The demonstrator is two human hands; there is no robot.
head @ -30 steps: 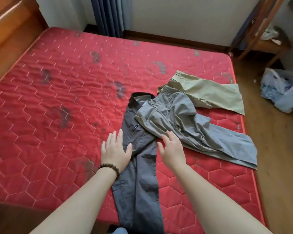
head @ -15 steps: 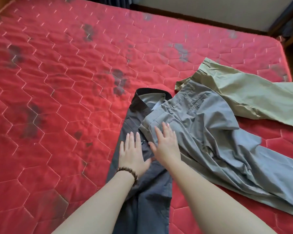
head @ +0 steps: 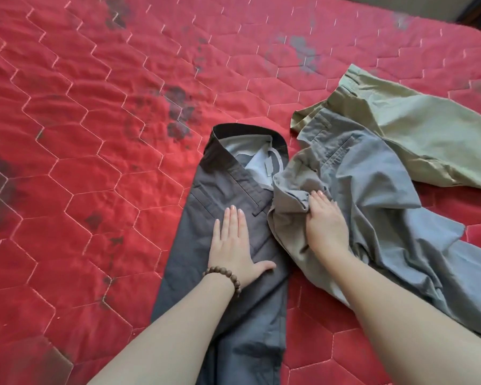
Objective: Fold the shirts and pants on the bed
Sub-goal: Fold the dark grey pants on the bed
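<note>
Two bare hands reach out over a red bed [head: 75, 168], and three pairs of pants lie on it. The left hand [head: 235, 244] is nearest and lies flat on the dark grey pants [head: 228, 315], with its fingers straight and close together and its thumb stuck out to the right. A bracelet [head: 225, 276] of round brown beads goes around that wrist. The dark grey pants are smooth and thin, folded long and narrow, and they run from the near edge up to a dark waistband with a pale lining inside. Just to the right, the right hand [head: 326, 220] rests on the light grey pants [head: 378, 207], and its fingertips curl down into a bunched fold of the cloth. These pants are soft and very wrinkled, and their near left edge touches the dark pair. Farther right, the tan-green pants [head: 417, 129] lie partly under the light grey ones, and they look flatter. The bed cover is quilted with stitched six-sided shapes, and it has many dark smudges. I cannot read any writing on the clothes.
</note>
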